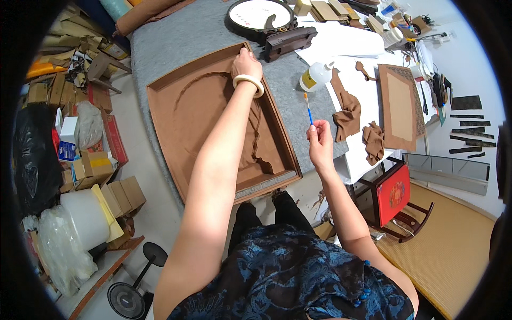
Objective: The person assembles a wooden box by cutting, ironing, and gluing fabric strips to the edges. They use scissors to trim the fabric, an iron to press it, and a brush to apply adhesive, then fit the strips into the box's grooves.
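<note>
A large brown leather-covered tray with raised walls lies on the grey felt-topped table. At its far right corner my left hand, with a pale bangle on the wrist, has its fingers closed on the rim; the fingertips are partly hidden. A twisted brown strip runs inside the tray, partly behind my left forearm. Right of the tray, my right hand pinches a small blue-handled paintbrush, bristles pointing up and away. Just beyond the brush stands a clear bottle with a yellow label.
Brown leather scraps and a framed brown panel lie to the right. Past the tray are a round white-faced object and a dark brown block. A red-seated chair stands lower right; boxes crowd the left floor.
</note>
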